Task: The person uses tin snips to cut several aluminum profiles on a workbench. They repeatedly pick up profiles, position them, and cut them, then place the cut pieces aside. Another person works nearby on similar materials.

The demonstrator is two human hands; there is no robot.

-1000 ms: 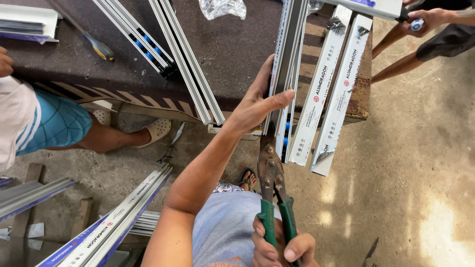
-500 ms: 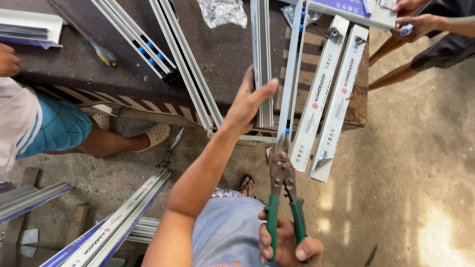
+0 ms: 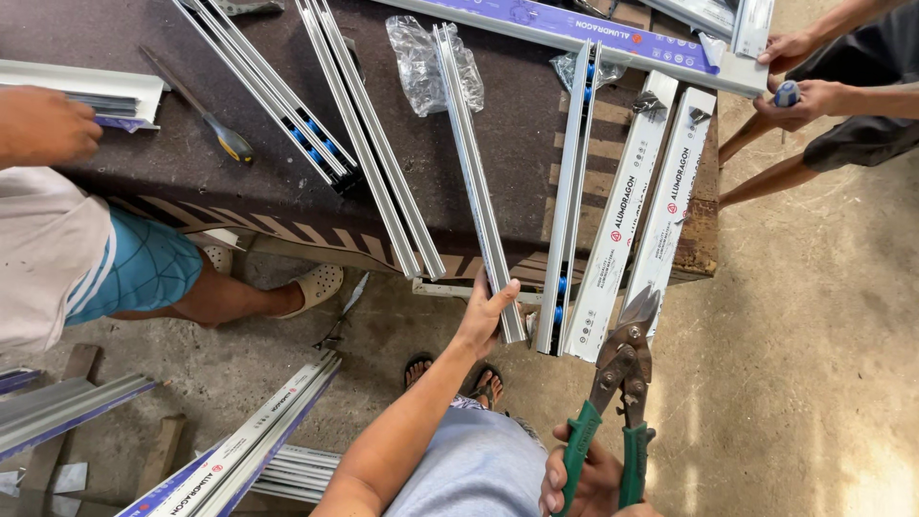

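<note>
Left hand point(image 3: 483, 316) has slid down to the aluminium rail point(image 3: 476, 172) near end, fingers clamped on it; snips point(image 3: 617, 383) now lower, right hand point(image 3: 584, 479) wrapped round green handles.

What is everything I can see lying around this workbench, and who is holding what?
Workbench: one, dark brown, across the top.
Aluminium profiles: several, silver, lying across the bench; one overhangs the near edge.
Wrapped profiles: two, white film, right side of the bench.
Screwdriver: one, yellow and dark handle, left on the bench.
Plastic bag: one, clear, crumpled, top middle.
More profiles: a stack, floor at lower left.
Other people: one at left, one at top right.
Left hand: grips the overhanging profile's end.
Right hand: holds green-handled snips, blades near the wrapped profiles.
</note>
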